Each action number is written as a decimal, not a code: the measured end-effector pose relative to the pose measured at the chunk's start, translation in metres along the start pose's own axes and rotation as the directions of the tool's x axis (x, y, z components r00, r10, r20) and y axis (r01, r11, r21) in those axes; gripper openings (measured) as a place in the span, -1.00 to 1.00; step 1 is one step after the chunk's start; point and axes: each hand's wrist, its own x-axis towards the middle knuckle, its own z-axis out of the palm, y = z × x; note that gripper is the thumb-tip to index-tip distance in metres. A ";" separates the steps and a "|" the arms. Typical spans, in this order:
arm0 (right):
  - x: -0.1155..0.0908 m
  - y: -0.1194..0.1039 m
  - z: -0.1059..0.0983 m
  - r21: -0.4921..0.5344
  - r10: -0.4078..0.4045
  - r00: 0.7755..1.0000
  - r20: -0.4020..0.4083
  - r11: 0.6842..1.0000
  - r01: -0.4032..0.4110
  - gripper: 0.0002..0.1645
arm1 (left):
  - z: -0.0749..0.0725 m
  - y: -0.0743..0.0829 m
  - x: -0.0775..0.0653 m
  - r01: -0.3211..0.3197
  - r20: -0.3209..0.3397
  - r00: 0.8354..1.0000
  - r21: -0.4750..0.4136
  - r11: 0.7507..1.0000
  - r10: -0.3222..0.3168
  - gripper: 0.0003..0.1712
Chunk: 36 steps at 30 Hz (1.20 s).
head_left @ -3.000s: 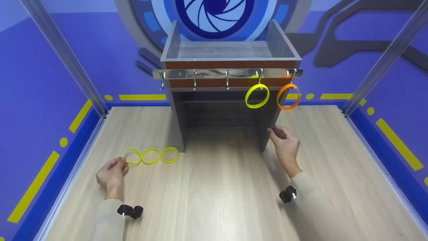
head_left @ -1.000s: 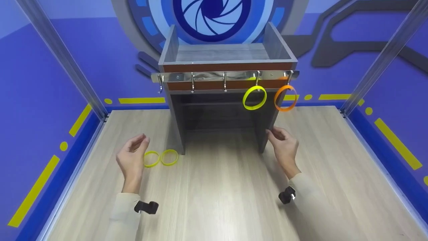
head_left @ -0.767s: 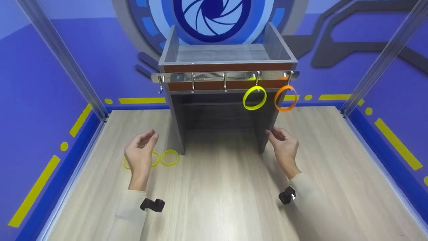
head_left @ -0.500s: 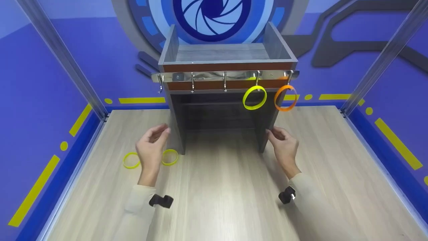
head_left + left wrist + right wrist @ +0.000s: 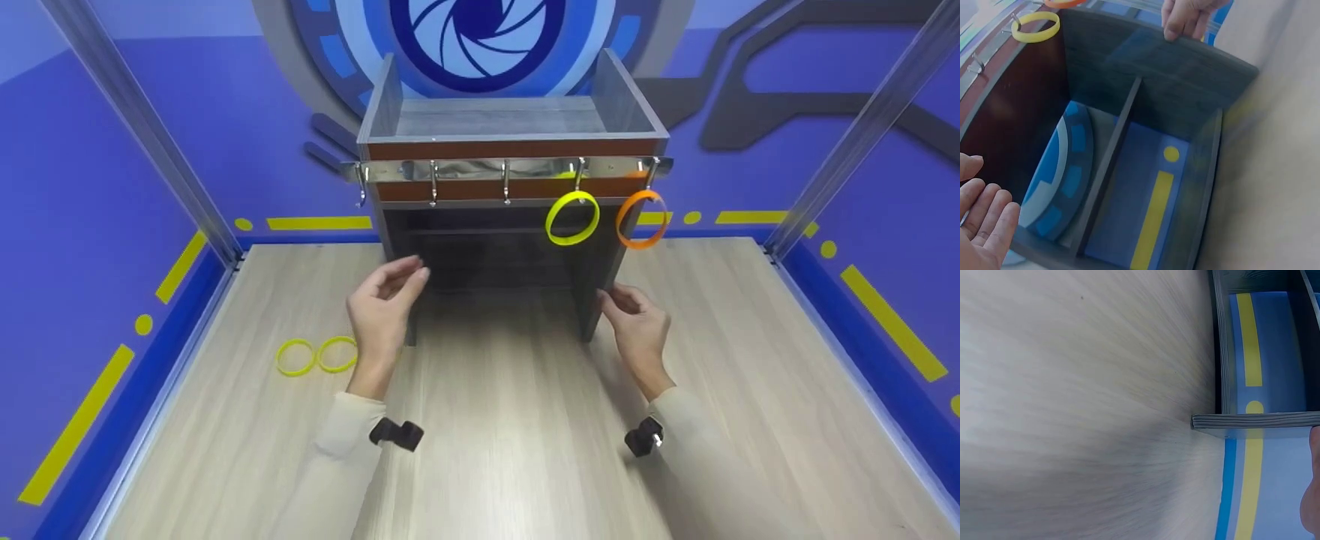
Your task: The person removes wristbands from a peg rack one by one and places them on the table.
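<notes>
My left hand (image 5: 382, 307) is raised in front of the left side of the grey shelf unit (image 5: 401, 277), its fingers loosely bent. The left wrist view shows nothing between thumb and fingers. My right hand (image 5: 637, 322) grips the front edge of the unit's right side panel (image 5: 1207, 53), thumb and fingers at the panel edge. A yellow ring (image 5: 572, 218) and an orange ring (image 5: 642, 220) hang from the two rightmost hooks of the metal hook rail (image 5: 472, 169). Two yellow rings, one at the far left (image 5: 295, 358) and one beside it (image 5: 334, 354), lie on the table; my left hand hides the third.
Three hooks toward the left of the rail, such as the middle hook (image 5: 506, 184), carry nothing. The unit stands on a wooden table (image 5: 495, 435) against a blue patterned wall (image 5: 300, 135). Metal posts (image 5: 150, 142) mark the corners.
My left hand has left the leftmost yellow ring on the table and moved right and up toward the shelf unit, with nothing in it. The right hand has stayed at the panel.
</notes>
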 end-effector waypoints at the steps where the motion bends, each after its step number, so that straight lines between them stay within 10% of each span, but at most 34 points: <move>1: 0.000 0.000 0.000 0.002 0.001 1.000 0.001 1.000 -0.001 -0.75 | 0.003 0.001 0.001 -0.006 0.006 1.000 -0.008 1.000 0.006 -0.74; 36: 0.000 0.002 0.001 0.009 -0.021 1.000 -0.004 1.000 0.021 -0.79 | 0.071 0.019 0.006 -0.050 0.116 0.991 -0.091 0.995 0.060 -0.79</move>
